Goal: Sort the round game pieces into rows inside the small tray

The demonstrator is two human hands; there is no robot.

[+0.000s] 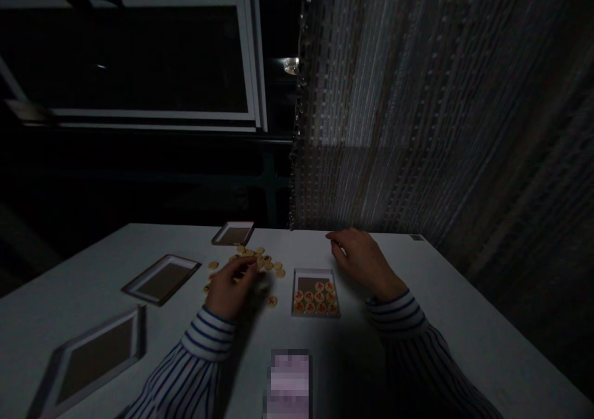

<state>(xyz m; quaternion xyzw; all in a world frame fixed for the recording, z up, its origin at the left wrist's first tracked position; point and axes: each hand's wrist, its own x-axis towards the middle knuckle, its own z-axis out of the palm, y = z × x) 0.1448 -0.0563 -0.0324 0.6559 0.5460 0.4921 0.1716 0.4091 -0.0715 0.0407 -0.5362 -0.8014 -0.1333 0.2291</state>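
My left hand is over a loose pile of round wooden Chinese chess pieces. Its thumb and forefinger come together in a pinch beside the pieces; whatever is between the tips is too dark to make out. To the right of the pile stands a shallow square box. Red-marked chess pieces lie face up in rows in its near part, and part of its brown bottom shows at the far left. My right hand hovers beyond the box's right side, fingers loosely bent, thumb apart, holding nothing visible. A single red-marked piece lies between pile and box.
Three more shallow trays lie on the white table: one at the back, one at the left and one at the near left. A string curtain hangs behind the table's right half. The light is dim.
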